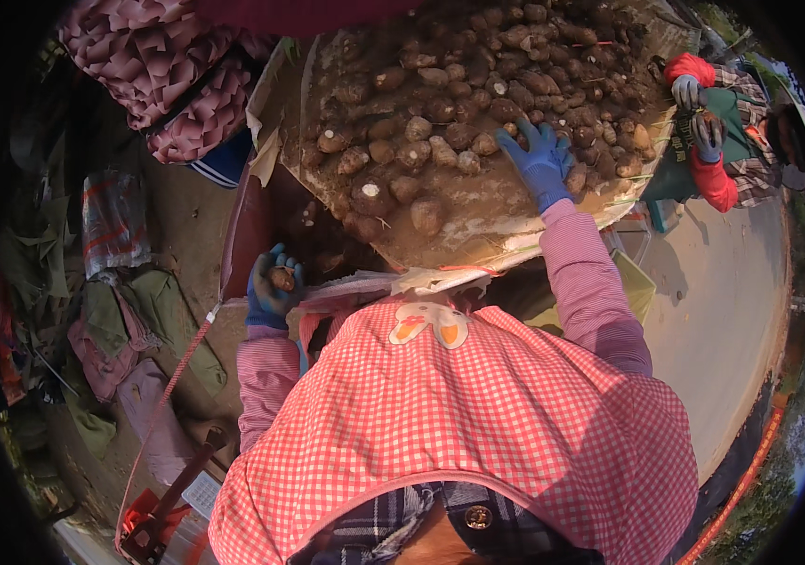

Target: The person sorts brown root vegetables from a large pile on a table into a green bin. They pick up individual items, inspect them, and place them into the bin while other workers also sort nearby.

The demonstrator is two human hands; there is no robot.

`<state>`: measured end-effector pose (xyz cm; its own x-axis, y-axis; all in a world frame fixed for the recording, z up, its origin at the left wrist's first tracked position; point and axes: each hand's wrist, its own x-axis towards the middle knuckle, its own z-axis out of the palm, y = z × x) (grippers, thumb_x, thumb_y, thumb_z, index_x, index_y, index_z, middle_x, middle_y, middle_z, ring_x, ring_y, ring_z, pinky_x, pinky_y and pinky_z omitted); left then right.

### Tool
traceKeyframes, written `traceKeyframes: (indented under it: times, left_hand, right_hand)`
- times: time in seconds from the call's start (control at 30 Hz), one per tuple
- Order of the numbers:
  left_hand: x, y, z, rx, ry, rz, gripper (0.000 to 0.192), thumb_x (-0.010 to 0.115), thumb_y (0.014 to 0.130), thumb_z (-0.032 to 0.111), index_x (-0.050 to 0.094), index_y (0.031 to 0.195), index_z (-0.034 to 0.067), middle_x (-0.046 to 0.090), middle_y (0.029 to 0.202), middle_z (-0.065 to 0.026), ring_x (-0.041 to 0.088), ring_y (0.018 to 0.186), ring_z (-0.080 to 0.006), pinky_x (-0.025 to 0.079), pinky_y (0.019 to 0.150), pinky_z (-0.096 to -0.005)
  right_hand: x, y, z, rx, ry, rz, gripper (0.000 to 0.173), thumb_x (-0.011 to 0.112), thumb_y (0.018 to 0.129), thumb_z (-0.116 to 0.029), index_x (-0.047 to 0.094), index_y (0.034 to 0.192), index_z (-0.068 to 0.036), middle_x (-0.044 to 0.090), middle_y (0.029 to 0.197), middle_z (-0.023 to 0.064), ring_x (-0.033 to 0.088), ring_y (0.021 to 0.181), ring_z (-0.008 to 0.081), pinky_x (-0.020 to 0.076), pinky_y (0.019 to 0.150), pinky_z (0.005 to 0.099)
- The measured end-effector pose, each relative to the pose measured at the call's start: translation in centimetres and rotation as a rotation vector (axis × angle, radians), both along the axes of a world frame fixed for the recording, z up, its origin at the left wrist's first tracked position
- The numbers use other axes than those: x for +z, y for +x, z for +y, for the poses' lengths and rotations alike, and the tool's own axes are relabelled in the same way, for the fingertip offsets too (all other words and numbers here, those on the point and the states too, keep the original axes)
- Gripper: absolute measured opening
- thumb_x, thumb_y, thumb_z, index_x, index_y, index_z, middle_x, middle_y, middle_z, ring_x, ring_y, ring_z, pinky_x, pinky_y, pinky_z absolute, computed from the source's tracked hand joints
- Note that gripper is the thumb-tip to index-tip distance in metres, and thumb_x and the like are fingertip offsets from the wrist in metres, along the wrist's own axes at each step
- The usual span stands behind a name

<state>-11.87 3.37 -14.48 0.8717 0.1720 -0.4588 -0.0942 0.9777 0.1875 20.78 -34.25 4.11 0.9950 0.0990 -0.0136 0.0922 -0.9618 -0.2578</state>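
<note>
My left hand (265, 299), in a blue work glove, holds a small brown taro corm (282, 278) beside a maroon-walled open bag (247, 244). More corms lie in shadow inside that bag. My right hand (544, 161), gloved in the same blue, reaches out with fingers apart over the sorting surface. Its fingertips touch the near edge of a heap of soil-covered taro corms (515, 88); nothing is plainly gripped there. Several corms show white cut ends. A large loose corm (428, 216) rests near the surface's front edge.
Across to the right, a person in grey gloves (707, 138) and a green apron handles something small. Stacked pink patterned bundles (155, 63) stand at upper left. Empty-looking sacks (162, 318) litter the ground at left. A red-and-white rope (175, 385) runs from the bag's corner.
</note>
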Motion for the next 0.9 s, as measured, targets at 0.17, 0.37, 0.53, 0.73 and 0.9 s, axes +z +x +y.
traceKeyframes:
  times: [0.17,0.37,0.53,0.73,0.9]
  left_hand:
    - [7.5,3.7,-3.0,-0.026,0.092,-0.197,0.042,0.060,0.100,0.032,0.062,0.130,0.002,0.070,0.102,-0.0057,0.064,0.091,-0.0208,0.057,0.086,-0.0395]
    - [16.6,10.0,-9.2,-0.133,0.115,-0.314,0.052,0.058,0.101,0.042,0.057,0.134,0.001,0.068,0.110,-0.0126,0.064,0.100,-0.0281,0.055,0.092,-0.0443]
    - [20.3,17.4,-17.5,-0.167,0.154,-0.328,0.073,0.059,0.097,0.055,0.046,0.142,-0.001,0.059,0.132,-0.0193,0.056,0.123,-0.0353,0.042,0.110,-0.0506]
    - [20.7,22.8,-26.8,-0.301,0.470,-0.469,0.080,0.048,0.100,0.061,0.036,0.152,0.002,0.042,0.152,-0.0193,0.051,0.128,-0.0335,0.039,0.111,-0.0484]
    - [22.2,24.4,-30.2,-0.594,0.228,-0.476,0.077,0.045,0.102,0.058,0.033,0.155,0.003,0.042,0.154,-0.0199,0.046,0.139,-0.0337,0.034,0.119,-0.0500]
  right_hand:
    - [-1.9,-6.4,7.8,0.482,0.174,-0.055,0.091,0.068,0.080,-0.067,0.041,0.155,-0.023,0.034,0.160,0.0133,0.009,0.153,0.0430,0.0048,0.118,0.0691]
    - [2.0,-8.8,5.0,0.657,0.820,0.008,0.060,0.072,0.091,-0.025,0.052,0.146,-0.012,0.058,0.140,0.0102,0.055,0.130,0.0243,0.0369,0.115,0.0462]
    - [4.7,-5.2,-2.9,0.354,1.326,0.530,0.060,0.068,0.098,-0.033,0.049,0.147,-0.004,0.068,0.122,0.0130,0.070,0.101,0.0185,0.0565,0.089,0.0322]
    - [3.3,-6.4,-6.4,0.308,1.440,0.503,0.061,0.067,0.099,-0.027,0.042,0.150,-0.007,0.056,0.134,0.0102,0.067,0.103,0.0161,0.0595,0.084,0.0305]
    - [3.7,-5.7,-12.6,0.052,1.521,0.484,0.050,0.057,0.103,-0.031,0.049,0.145,-0.007,0.064,0.117,0.0073,0.061,0.073,0.0112,0.0537,0.065,0.0257]
